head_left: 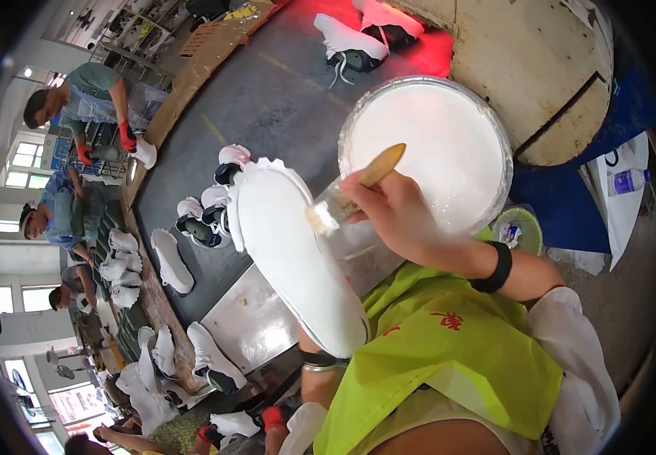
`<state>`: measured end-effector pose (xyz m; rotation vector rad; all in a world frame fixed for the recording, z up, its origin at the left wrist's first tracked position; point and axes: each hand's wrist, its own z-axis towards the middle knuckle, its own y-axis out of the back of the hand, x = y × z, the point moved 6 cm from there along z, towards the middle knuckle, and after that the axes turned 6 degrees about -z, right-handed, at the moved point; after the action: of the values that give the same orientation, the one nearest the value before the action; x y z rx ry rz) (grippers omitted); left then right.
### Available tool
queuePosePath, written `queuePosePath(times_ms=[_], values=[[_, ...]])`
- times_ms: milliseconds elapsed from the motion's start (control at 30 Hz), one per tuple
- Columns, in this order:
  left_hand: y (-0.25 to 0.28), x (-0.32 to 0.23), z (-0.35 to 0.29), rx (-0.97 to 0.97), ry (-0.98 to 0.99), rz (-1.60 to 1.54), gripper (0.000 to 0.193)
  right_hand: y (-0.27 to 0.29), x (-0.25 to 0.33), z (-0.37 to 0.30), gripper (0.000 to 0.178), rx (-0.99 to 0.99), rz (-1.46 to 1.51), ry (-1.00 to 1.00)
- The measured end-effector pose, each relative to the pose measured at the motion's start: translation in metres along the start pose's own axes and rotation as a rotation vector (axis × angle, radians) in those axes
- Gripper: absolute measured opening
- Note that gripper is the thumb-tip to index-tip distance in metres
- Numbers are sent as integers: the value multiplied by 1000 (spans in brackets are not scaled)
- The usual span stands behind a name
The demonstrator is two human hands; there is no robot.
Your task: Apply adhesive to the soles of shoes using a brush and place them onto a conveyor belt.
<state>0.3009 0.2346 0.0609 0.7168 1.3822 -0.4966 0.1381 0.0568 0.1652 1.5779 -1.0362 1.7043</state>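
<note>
A white shoe [290,243], sole facing up, fills the middle of my view. My left forearm [319,387] runs up behind it; the left hand itself is hidden there, and the shoe appears held from below. In my right hand [395,208] is a flat paintbrush with a wooden handle [383,164]. Its bristles, coated in white, sit at or just beside the sole's right edge; contact is unclear. Behind the right hand stands a wide round tub [507,163] of white liquid, its rim crusted white.
Several shoes stand on the dark conveyor belt [260,98], including a white shoe [351,44] under red light. A sole [171,262] lies left. Co-workers line the far side. A worn wooden board [540,68], a green bin [529,220] and a bottle [630,180] are right.
</note>
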Motion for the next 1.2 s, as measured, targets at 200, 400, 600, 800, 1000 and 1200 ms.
queuePosePath(times_ms=[200, 400, 600, 800, 1000, 1200], values=[[-63, -57, 145, 464, 261, -894, 53, 80, 37, 7, 20, -164, -2, 80], [-122, 45, 341, 292, 318, -938, 52, 119, 54, 28, 13, -321, -189, 27], [-177, 53, 383, 143, 95, 323, 69, 142, 52, 47, 14, -361, -309, 46], [-65, -27, 298, -262, -593, 860, 67, 132, 43, 54, 17, -285, -247, 24], [58, 75, 260, -399, 248, 729, 106, 110, 59, 34, 17, -175, -198, 74], [48, 63, 294, -520, 226, 887, 93, 118, 56, 21, 17, -225, -171, 60]])
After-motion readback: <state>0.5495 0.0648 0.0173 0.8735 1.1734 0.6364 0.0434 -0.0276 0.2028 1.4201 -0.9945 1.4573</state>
